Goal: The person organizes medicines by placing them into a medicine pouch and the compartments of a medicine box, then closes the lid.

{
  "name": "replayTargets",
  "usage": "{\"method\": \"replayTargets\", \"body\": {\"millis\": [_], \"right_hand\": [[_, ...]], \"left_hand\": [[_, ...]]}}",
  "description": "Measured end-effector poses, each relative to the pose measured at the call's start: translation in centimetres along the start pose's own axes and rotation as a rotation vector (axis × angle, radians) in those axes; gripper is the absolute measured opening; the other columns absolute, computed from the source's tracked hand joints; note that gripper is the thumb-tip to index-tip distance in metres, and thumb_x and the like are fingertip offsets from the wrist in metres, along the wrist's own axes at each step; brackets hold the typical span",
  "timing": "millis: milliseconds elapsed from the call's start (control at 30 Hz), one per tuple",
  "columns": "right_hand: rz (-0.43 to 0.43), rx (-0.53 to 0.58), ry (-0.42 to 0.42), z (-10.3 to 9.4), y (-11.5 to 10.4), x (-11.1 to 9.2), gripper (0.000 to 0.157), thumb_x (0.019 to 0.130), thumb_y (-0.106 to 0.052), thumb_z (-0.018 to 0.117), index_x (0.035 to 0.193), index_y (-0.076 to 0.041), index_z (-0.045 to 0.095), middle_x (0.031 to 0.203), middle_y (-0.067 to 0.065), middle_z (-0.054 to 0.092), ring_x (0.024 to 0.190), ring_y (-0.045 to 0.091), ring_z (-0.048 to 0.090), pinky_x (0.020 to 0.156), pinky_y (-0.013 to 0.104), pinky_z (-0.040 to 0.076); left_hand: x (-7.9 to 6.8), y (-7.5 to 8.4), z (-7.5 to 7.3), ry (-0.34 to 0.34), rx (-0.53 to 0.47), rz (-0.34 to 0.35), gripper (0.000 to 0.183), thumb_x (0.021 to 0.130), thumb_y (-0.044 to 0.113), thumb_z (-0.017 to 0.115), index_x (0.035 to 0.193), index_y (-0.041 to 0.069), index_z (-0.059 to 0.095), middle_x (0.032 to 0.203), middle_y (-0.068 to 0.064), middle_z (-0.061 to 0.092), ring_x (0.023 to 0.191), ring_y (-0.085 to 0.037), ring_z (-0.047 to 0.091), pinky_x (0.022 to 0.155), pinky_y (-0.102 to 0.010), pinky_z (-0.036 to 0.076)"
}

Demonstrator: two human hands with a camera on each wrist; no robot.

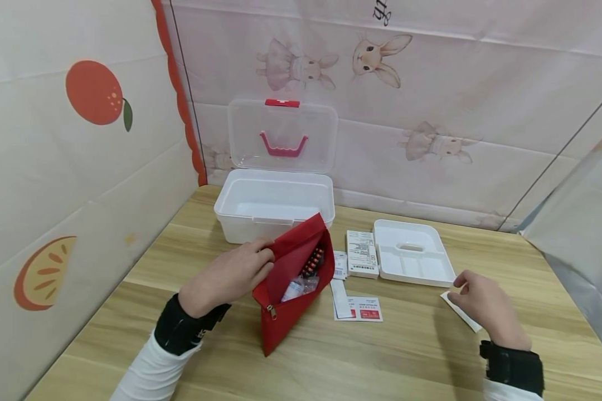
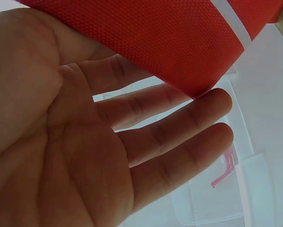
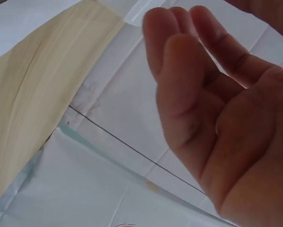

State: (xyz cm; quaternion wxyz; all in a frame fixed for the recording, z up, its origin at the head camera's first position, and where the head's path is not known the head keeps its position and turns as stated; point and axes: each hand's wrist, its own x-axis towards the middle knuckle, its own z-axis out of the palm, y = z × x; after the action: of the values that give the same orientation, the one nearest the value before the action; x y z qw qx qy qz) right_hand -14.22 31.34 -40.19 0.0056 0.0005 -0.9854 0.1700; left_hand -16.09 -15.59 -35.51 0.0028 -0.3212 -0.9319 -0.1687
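My left hand pinches the upper left edge of a red zippered pouch, which stands tilted with its mouth open. Inside it show a blister pack of dark and orange capsules and clear plastic packets. The left wrist view has the red pouch cloth between thumb and forefinger, the other fingers fairly straight. On the right, my right hand hovers with loosely bent fingers over a narrow white packet on the table. No object shows between its fingers in the right wrist view.
Behind the pouch stands a white plastic box, its clear lid raised. A white carton lies beside a white compartment tray. Several flat packets lie right of the pouch. Printed cloth walls bound the wooden table.
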Motion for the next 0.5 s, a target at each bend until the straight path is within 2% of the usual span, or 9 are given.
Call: {"method": "replayTargets", "body": {"millis": [167, 367, 500], "right_hand": [[0.068, -0.021, -0.129, -0.1, 0.8, 0.2, 0.039, 0.081, -0.022, 0.076, 0.103, 0.008, 0.063, 0.086, 0.017, 0.065, 0.072, 0.025, 0.061, 0.058, 0.039, 0.046], [0.139, 0.011, -0.29, 0.5, 1.6, 0.3, 0.044, 0.08, -0.022, 0.075, 0.108, 0.01, 0.062, 0.085, 0.011, 0.063, 0.071, 0.022, 0.056, 0.057, 0.034, 0.043], [0.168, 0.018, -0.331, 1.2, 2.2, 0.4, 0.041, 0.08, -0.021, 0.072, 0.106, 0.009, 0.062, 0.085, 0.011, 0.06, 0.074, 0.023, 0.055, 0.059, 0.034, 0.043]], "left_hand": [[0.0, 0.1, -0.1, -0.005, -0.003, -0.009, 0.019, 0.096, 0.016, 0.064, 0.112, 0.005, 0.065, 0.115, -0.009, 0.061, 0.096, -0.018, 0.059, 0.081, -0.033, 0.058], [0.0, 0.1, -0.1, -0.022, -0.002, -0.025, 0.019, 0.097, 0.016, 0.064, 0.112, 0.005, 0.064, 0.117, -0.01, 0.06, 0.098, -0.019, 0.059, 0.082, -0.034, 0.058], [0.1, 0.2, -0.1, -0.026, -0.006, -0.026, 0.018, 0.097, 0.016, 0.063, 0.111, 0.005, 0.064, 0.115, -0.009, 0.06, 0.097, -0.018, 0.059, 0.082, -0.033, 0.058]]}}
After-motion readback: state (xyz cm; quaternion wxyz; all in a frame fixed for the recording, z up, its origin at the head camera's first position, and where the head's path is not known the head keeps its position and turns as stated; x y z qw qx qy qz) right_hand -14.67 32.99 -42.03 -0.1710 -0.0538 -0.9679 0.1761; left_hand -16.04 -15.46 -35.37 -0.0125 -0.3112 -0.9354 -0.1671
